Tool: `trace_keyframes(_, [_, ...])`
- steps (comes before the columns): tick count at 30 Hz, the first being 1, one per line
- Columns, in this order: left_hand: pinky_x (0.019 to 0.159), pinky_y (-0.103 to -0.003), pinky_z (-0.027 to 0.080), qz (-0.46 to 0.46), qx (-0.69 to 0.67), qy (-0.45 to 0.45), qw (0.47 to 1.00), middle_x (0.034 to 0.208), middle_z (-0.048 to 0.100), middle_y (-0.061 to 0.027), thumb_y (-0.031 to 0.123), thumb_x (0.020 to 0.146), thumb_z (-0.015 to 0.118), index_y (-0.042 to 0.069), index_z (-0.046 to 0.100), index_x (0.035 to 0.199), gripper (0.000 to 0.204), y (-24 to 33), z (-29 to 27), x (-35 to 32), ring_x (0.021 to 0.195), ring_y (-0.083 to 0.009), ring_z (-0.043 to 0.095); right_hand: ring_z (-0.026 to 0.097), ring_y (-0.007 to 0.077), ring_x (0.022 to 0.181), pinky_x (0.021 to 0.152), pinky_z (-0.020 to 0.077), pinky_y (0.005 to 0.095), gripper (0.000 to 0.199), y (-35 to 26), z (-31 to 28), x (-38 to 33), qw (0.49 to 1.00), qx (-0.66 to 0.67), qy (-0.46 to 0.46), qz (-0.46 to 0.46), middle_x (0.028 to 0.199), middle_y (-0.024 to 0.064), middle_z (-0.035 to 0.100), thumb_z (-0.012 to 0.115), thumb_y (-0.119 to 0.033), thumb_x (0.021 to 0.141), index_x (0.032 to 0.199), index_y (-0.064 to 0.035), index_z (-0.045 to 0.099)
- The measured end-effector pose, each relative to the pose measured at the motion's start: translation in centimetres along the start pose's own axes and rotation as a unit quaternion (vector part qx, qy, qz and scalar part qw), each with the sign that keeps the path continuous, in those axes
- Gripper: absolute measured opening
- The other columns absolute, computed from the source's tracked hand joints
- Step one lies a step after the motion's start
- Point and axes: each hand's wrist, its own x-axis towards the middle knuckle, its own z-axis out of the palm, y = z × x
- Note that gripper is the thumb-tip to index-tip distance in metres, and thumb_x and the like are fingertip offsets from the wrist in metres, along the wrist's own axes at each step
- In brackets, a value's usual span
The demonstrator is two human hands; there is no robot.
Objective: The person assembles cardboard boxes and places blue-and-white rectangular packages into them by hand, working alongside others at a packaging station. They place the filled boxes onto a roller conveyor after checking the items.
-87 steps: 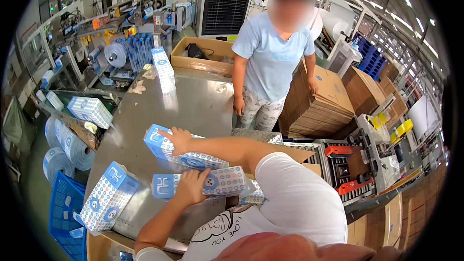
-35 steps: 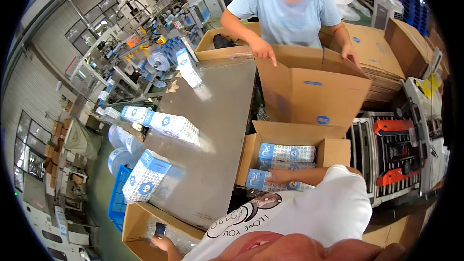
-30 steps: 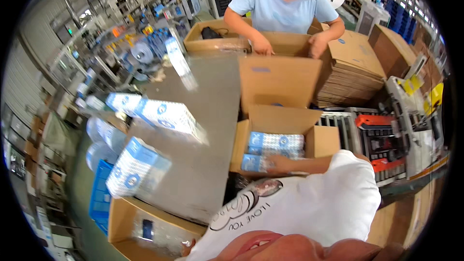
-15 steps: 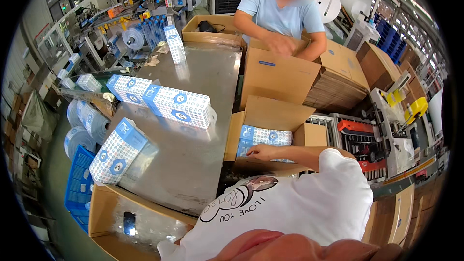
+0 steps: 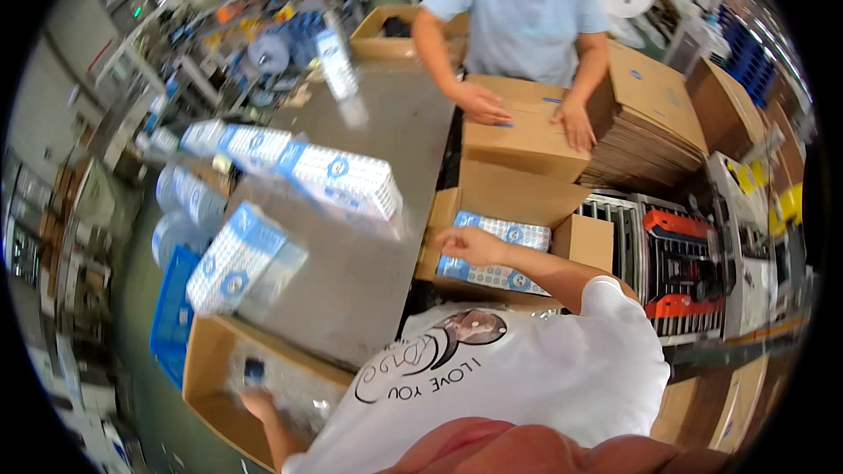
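Observation:
My right hand (image 5: 472, 247) is over an open carton (image 5: 518, 186), its fingers loosely bent and nothing visible in them. Beneath it, blue-and-white printed packs (image 5: 496, 274) in clear film lie side by side in that carton. My left hand (image 5: 259, 405) reaches into another carton (image 5: 207, 360) at the lower left, which holds clear plastic film (image 5: 303, 395); its fingers are blurred. A small dark rectangle (image 5: 254, 372) lies on the film near this hand. On the metal table, a wrapped pack (image 5: 235, 263) stands nearest my left side, its loose film end spreading right.
More packs (image 5: 342, 177) form a row across the metal table (image 5: 351, 298), and one pack (image 5: 335, 66) stands farther back. Opposite, a person in light blue (image 5: 527, 17) presses on a closed carton (image 5: 518, 123). Flat cardboard (image 5: 654, 136) and a roller conveyor (image 5: 615, 228) are at right.
My right hand has lifted slightly off the packs. My left hand has come into sight in the film carton. The other person's carton flaps have been folded down. The view has shifted.

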Motion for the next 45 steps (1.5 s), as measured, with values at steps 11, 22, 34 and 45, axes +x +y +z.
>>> trace_keyframes(11, [0.077,-0.034,0.056,0.131,-0.728,-0.477,0.476,0.103,0.065,-0.0141,0.02,0.1,0.051,0.006,0.045,0.136,0.039,49.5,-12.3,-21.9,0.092,-0.0209,0.066,0.06,0.0181,0.103,0.081,0.0556,0.0321,0.057,-5.6,-1.9,-1.9,0.895,0.441,0.009,-0.07,0.126,0.0141,0.056,0.064,-0.016,0.094,0.145,-0.0095,0.039])
trace_keyframes(22, [0.1,-0.041,0.047,0.155,-0.532,-0.732,0.396,0.131,0.056,-0.0227,0.026,0.1,0.044,0.009,0.031,0.148,0.052,59.9,-9.1,-25.0,0.121,-0.0312,0.056,0.068,0.0235,0.065,0.052,0.0563,0.0277,0.059,4.3,-11.8,-8.7,0.839,0.529,0.1,0.082,0.101,0.015,0.068,0.045,-0.047,0.101,0.128,0.0048,0.052])
trace_keyframes(34, [0.056,-0.025,0.053,0.238,-0.335,-0.792,0.451,0.091,0.07,-0.0186,0.022,0.093,0.06,0.0,0.052,0.125,0.039,59.7,-6.8,-22.0,0.064,-0.0168,0.066,0.058,0.0134,0.102,0.086,0.0477,0.0283,0.043,2.5,-9.5,-2.9,0.954,0.274,0.119,0.009,0.116,0.0092,0.063,0.065,-0.024,0.094,0.13,-0.0029,0.056])
trace_keyframes(45, [0.053,-0.024,0.046,0.238,-0.488,-0.635,0.55,0.078,0.067,-0.0098,0.025,0.097,0.06,0.002,0.06,0.118,0.031,57.3,-3.0,-22.1,0.058,-0.0121,0.058,0.061,0.0205,0.059,0.057,0.0512,0.0291,0.014,15.1,-3.5,-0.1,0.919,-0.037,0.391,0.024,0.079,0.0111,0.063,0.056,-0.014,0.098,0.104,-0.0029,0.049])
